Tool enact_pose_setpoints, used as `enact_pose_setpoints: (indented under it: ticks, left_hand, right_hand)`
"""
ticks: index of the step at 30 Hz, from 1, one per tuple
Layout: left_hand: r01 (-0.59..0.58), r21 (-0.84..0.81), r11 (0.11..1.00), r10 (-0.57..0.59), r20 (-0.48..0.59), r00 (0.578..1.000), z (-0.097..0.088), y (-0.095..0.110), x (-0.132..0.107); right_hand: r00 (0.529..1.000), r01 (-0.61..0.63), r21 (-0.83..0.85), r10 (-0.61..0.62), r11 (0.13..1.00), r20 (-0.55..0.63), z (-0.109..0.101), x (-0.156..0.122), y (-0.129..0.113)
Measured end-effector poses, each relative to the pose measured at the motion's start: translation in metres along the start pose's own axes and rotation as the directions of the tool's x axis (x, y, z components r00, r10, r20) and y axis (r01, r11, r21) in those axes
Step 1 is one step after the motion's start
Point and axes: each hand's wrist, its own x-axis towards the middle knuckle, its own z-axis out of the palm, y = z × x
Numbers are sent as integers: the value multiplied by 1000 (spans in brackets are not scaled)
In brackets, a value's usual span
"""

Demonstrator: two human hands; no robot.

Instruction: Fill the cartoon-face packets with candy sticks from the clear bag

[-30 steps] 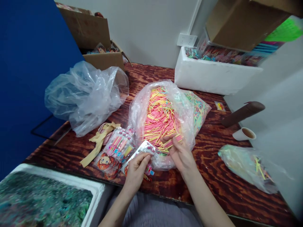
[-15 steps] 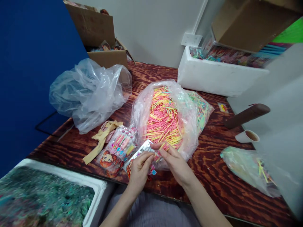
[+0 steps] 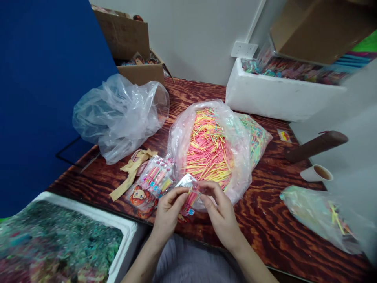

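Observation:
My left hand (image 3: 168, 211) pinches the left edge of a small printed packet (image 3: 192, 197) between thumb and fingertips. The packet has a silvery top, and pink and yellow sticks show through its clear front. At its upper right edge, my right hand (image 3: 220, 214) closes its thumb and fingers on the packet. Just beyond my hands, a large clear bag (image 3: 180, 131) stands open, full of thin pink and yellow sticks (image 3: 207, 147). To the left lies a pile of filled packets (image 3: 153, 181) printed with a red-haired cartoon figure.
A crumpled clear bag (image 3: 123, 114) and yellowish cloth strips (image 3: 134, 169) lie left. Foam boxes stand at the lower left (image 3: 129, 232) and back right (image 3: 265, 96). On the right are a paper cup (image 3: 309, 173), a brown cylinder (image 3: 319, 146) and a plastic bag (image 3: 306, 210).
My right hand has moved down to the packet; the sticks seen in its fingers earlier now show inside the packet. The view has shifted slightly left.

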Motion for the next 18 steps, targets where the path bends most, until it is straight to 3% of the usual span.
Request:
enact_pose_setpoints:
  ticks: [5, 9, 11, 14, 16, 18]
  left_hand:
    - [-34, 29, 999, 33, 25, 999, -17, 11, -5]
    - [-38, 123, 992, 38, 4, 999, -54, 20, -8]
    - [-46, 184, 982, 66, -105, 992, -75, 20, -3]
    - [-66, 264, 962, 144, -289, 946, -97, 10, 17]
    - [-119, 423, 898, 270, -319, 908, -101, -3, 35]
    - [-163, 647, 745, 421, -267, 867, -98, -17, 50]
  right_hand:
    - [990, 99, -84, -89, 992, 107, 8, -12, -15]
    - [986, 122, -79, -112, 989, 121, 6, -27, -13]
    - [989, 133, -131, -124, 982, 77, -3, -25, 1]
    - [993, 116, -283, -118, 952, 12, -23, -8, 34]
    - [991, 100, -392, -127, 914, -43, -35, 8, 54]
    - [987, 128, -483, -159, 866, -23, -41, 23, 67]
